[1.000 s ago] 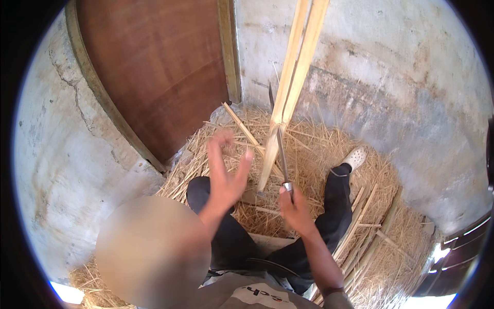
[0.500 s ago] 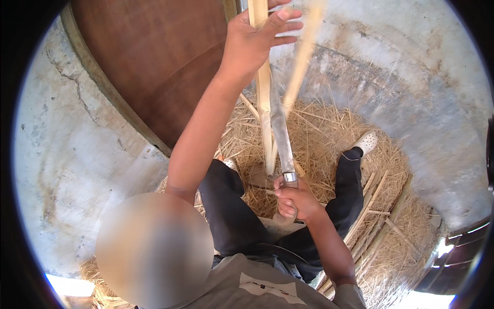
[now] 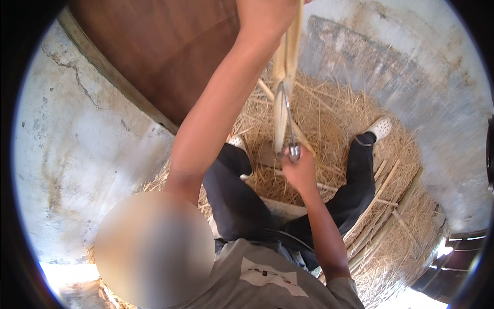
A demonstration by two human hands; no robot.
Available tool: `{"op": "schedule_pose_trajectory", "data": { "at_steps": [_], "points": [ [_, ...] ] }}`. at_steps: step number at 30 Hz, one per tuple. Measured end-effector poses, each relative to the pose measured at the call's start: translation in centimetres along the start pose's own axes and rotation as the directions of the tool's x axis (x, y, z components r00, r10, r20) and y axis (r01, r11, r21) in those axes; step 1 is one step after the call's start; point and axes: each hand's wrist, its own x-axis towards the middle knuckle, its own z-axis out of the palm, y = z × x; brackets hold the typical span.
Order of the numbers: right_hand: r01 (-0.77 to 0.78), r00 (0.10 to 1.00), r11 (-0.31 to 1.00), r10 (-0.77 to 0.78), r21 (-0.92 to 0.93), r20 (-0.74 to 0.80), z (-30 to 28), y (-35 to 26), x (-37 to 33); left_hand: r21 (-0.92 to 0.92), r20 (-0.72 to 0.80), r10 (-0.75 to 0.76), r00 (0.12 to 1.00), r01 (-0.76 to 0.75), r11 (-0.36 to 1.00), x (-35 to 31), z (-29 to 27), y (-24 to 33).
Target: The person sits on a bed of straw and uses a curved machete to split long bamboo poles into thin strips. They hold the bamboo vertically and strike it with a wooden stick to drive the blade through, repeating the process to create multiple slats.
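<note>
A long, pale bamboo strip [image 3: 279,62] stands upright in front of me, its lower part split into pieces that spread apart. My left hand [image 3: 270,15] is at the top edge of the view, wrapped round the upper bamboo; most of its fingers are cut off or hidden. Below, my right hand [image 3: 300,167] is closed round the handle of a long knife [image 3: 289,116] with a shiny metal collar. Its blade points up and away from me, edge-on, the tip at the split between the bamboo pieces.
Straw and shavings [image 3: 329,110] cover the floor between my feet. Several bamboo strips [image 3: 378,216] lie on the right. A brown door [image 3: 170,56] stands at the far left, with a stained wall [image 3: 381,62] curving beyond. My white clogs [image 3: 381,129] rest on the straw.
My left hand has moved up and right, from spread fingers to wrapped round the bamboo. The knife has turned edge-on, its tip now at the split; my right hand has moved slightly up.
</note>
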Motion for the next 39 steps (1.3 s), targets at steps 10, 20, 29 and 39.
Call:
{"op": "schedule_pose_trajectory", "data": {
  "at_steps": [10,20,29,39],
  "points": [
    [-0.111,0.994,0.994,0.110,0.013,0.012,5.1,8.9,0.4,0.052,-0.036,0.023,0.999,-0.021,0.998,0.4,0.6,-0.2],
    [-0.776,0.593,0.381,0.170,0.502,0.787,-2.5,4.0,-1.1,0.003,0.114,-0.051,0.992,0.051,0.999,0.7,-1.6,-0.5],
    [-0.759,0.609,-0.102,-0.461,0.643,0.646,4.9,8.8,-1.6,-0.042,0.224,-0.057,0.973,0.068,0.997,1.1,-1.7,-1.0],
    [-0.786,0.613,0.025,-0.099,0.618,0.783,-2.0,3.6,-0.5,-0.003,0.277,0.018,0.961,-0.018,1.000,2.7,-1.6,-2.3]
  ]
}}
